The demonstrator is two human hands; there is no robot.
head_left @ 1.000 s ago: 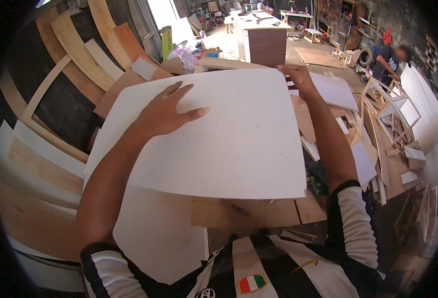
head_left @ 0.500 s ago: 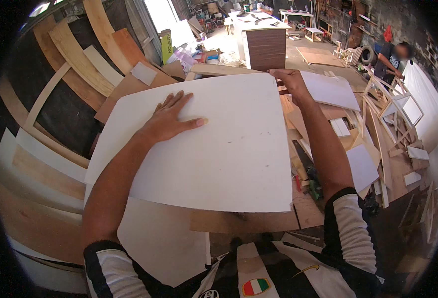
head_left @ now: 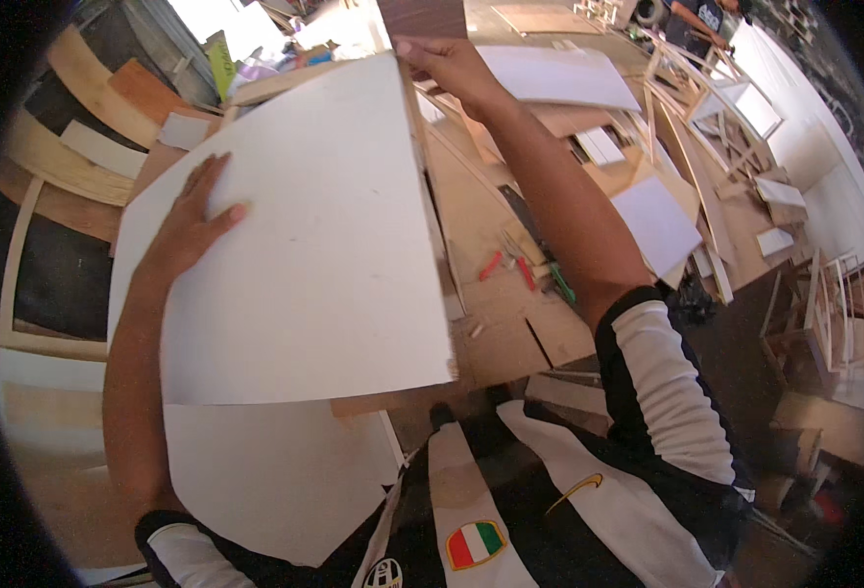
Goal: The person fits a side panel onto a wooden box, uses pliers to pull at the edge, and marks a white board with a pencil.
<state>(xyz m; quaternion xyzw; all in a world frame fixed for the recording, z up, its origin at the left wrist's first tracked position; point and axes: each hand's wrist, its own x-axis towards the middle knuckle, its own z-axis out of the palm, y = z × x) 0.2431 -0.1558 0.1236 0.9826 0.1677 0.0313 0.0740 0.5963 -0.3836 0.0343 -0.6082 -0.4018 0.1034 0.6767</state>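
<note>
A large white board (head_left: pixel 305 265) lies in front of me. My left hand (head_left: pixel 192 220) rests flat on its left part, with fingers and thumb spread. At the far right corner my right hand (head_left: pixel 452 73) has its fingers closed on the board's edge. Raw wood shows along the board's right side, and what supports it underneath is mostly hidden. Just right of the board, red-handled pliers (head_left: pixel 510 267) and a green tool (head_left: pixel 561 284) lie on the brown work surface (head_left: pixel 481 338).
White panels (head_left: pixel 559 76) and wood offcuts lie to the right. Wooden frames (head_left: pixel 701 108) stand beyond, near another person (head_left: pixel 695 24). Long planks (head_left: pixel 89 69) lean at the left. Another white sheet (head_left: pixel 265 470) is below the board, by my body.
The board and both hands now appear farther left, and the view has turned right and down. More of the board's right side and the tools beside it shows. Both hands keep their places.
</note>
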